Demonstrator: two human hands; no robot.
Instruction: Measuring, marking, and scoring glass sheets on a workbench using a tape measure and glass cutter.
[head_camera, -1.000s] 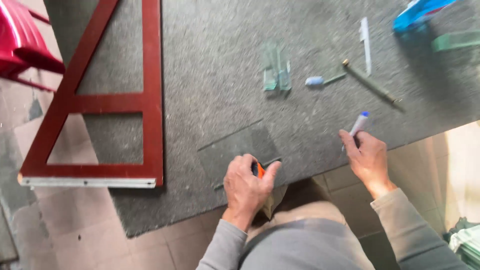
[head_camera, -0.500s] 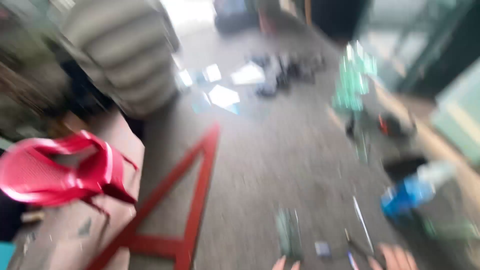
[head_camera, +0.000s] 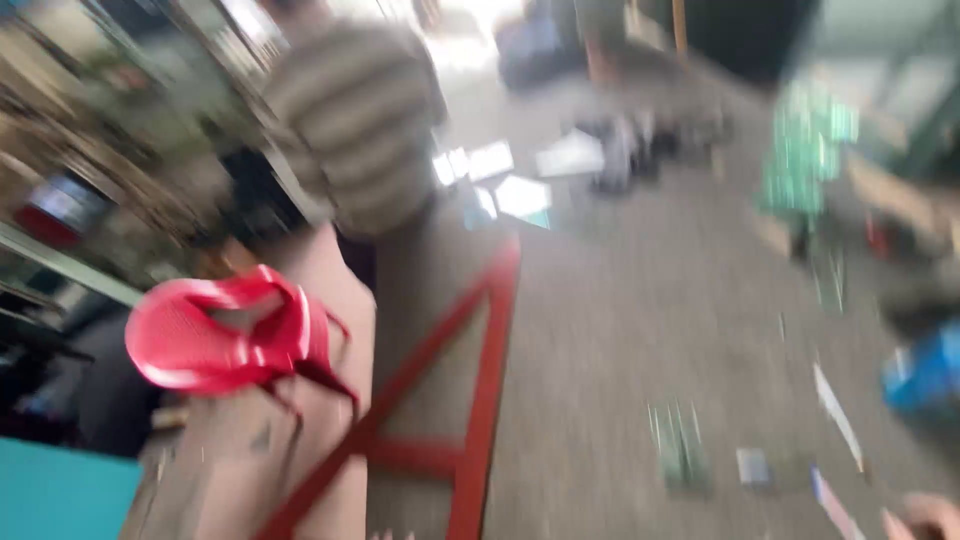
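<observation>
Blurred white marker (head_camera: 838, 508) on felt

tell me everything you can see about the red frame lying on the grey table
The red frame is built of flat, straight bars painted red; whether wood or metal cannot be told through the motion blur. Two long bars run away from the camera and meet in a corner near the far end, and a shorter crossbar joins them nearer the camera. It lies flat on the grey felt-like table, along its left edge, with its near end cut off by the picture's bottom edge. A red plastic chair stands just left of it. No hand touches it.
</observation>
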